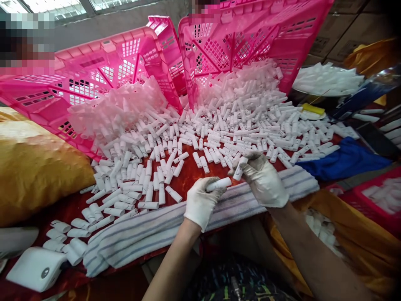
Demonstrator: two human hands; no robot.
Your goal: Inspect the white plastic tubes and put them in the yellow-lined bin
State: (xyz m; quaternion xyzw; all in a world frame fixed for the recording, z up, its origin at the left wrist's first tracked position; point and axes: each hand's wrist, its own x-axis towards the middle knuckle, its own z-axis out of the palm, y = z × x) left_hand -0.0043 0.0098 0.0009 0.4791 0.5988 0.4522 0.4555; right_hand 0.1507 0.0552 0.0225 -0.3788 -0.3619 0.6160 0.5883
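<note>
My left hand [202, 203], in a white glove, is closed around a white plastic tube [222, 184] that points to the right. A second white tube [240, 168], with dark marks on its side, is pinched nearly upright in my gloved right hand [265, 179]. Both hands are above the striped towel [140, 232] along the table's front edge. Just beyond them, many loose white tubes [163, 171] lie spread over the red tabletop [188, 167].
Two pink crates [103, 62] [232, 37] are tipped toward me, tubes spilling out. A yellow sack [40, 167] bulges at left, near a white box-shaped device [36, 267]. Rightward are a blue cloth [347, 159], a yellow-handled tool [313, 109] and a heaped bowl [327, 81].
</note>
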